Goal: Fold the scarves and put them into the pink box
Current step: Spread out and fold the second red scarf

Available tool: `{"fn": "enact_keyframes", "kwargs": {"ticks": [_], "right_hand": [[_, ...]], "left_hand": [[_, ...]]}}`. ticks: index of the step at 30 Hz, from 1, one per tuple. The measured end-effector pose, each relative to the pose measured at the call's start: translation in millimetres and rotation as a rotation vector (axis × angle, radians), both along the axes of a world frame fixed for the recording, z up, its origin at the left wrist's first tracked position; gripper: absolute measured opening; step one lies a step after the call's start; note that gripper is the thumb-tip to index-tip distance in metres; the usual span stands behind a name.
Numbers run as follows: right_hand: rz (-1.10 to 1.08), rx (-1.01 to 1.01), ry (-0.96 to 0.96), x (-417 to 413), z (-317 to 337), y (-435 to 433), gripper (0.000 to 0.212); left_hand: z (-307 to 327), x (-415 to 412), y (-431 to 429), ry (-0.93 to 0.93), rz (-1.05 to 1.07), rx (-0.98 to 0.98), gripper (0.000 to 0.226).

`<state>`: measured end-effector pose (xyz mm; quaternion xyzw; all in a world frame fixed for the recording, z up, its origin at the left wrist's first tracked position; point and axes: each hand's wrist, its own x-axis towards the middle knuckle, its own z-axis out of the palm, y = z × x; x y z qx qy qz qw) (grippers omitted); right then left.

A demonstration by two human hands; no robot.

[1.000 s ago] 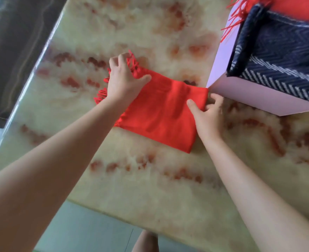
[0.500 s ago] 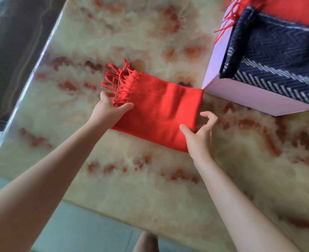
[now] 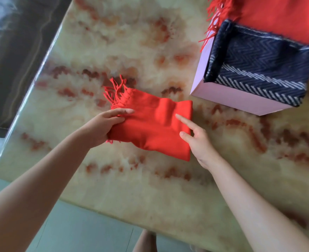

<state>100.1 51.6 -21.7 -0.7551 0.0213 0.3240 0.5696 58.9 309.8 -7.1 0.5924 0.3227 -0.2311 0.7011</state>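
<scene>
Soft, even daylight is filling the view, bright but not harsh. The glossy table [image 3: 168, 197] is catching a pale streak of glare along its left edge. The scarf [image 3: 150, 135] is glowing so strongly red that its weave is washing out, and a ridge in it is throwing a soft shadow. Everything is looking slightly soft, and the fringe [image 3: 115, 91] is smearing. The wide lens is bending the table's edges, and the dark floor [image 3: 13, 60] at top left is blurring into streaks.
</scene>
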Motion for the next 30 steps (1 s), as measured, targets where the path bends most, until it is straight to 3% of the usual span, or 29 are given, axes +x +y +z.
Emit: {"fn": "enact_keyframes", "kwargs": {"ticks": [3, 6, 18, 24, 30], "right_hand": [[0.031, 0.005, 0.071, 4.2, 10.0, -14.9, 0.062], [0.067, 0.02, 0.101, 5.2, 24.4, -30.2, 0.063], [-0.015, 0.058, -0.212, 40.9, 112.9, -105.0, 0.069], [-0.07, 0.048, -0.442, 120.6, 157.3, -136.5, 0.07], [-0.188, -0.133, -0.57, 203.6, 157.8, -162.3, 0.069]], "left_hand": [[12.9, -0.2, 2.3, 0.184, -0.087, -0.172, 0.04], [24.6, -0.8, -5.7, 0.214, -0.054, -0.148, 0.042], [110.9, 52.4, -87.9, -0.219, -0.03, 0.017, 0.055], [149.9, 135.6, -121.6, -0.466, -0.068, 0.094, 0.064], [146.2, 232.4, -163.1, -0.554, -0.112, 0.316, 0.078]]}}
